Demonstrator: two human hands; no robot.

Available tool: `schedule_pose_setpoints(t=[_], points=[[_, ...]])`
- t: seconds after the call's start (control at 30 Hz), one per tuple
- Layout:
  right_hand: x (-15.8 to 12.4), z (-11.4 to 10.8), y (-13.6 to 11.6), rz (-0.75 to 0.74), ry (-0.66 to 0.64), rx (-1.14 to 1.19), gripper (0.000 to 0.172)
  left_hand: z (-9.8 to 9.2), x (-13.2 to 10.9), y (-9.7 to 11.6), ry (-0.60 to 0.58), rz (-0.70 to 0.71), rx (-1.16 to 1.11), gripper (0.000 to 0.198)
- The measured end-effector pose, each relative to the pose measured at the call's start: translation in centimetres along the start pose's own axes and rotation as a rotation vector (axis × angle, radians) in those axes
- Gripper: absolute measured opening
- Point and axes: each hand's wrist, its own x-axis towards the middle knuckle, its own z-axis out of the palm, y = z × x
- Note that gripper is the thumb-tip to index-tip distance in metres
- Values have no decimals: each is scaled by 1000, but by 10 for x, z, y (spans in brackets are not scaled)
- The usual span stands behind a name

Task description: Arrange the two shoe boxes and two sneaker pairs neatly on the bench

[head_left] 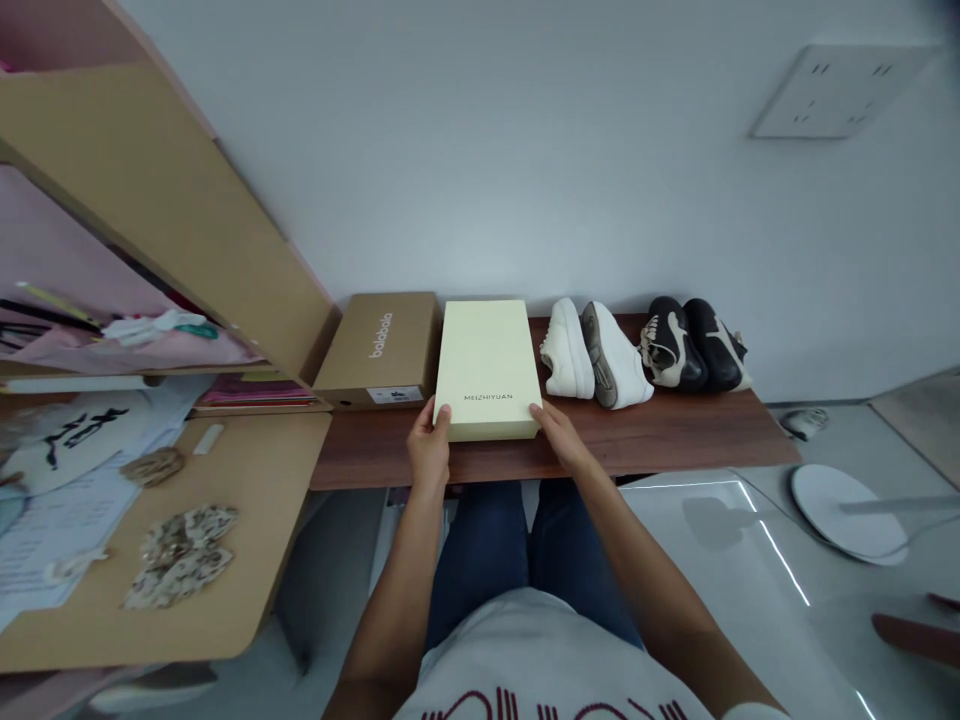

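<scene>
A: What does the pale yellow box point(487, 360) look like?

B: Flat and oblong, lid shut, with "MEIZHIYUAN" printed small near its lower edge.

A: Where is it?

B: At the centre of the frame on the wooden shelf point(675, 435), between a brown box point(379, 345) and the white sneakers point(592, 355).

A: And the hands?

B: The left hand point(429, 440) and right hand point(561, 440) each clasp a near corner, fingers closed on its edges.

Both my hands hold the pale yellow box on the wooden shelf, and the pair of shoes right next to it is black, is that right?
Not quite. In the head view the left hand and right hand hold the pale yellow box on the wooden shelf, but the pair next to it is white shoes; the black shoes stand farther right.
</scene>
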Motion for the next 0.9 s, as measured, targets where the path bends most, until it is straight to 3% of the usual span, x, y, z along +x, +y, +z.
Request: schedule_pose_setpoints(t=[0.27, 0.47, 0.9], points=[[-1, 8, 7, -50, 15, -48, 106, -3, 5, -7, -28, 102, 137, 56], [6, 8, 6, -83, -17, -68, 103, -9, 10, -8, -145, 153, 204, 65], [30, 13, 6, -61, 21, -127, 98, 7, 25, -8, -124, 148, 193, 57]])
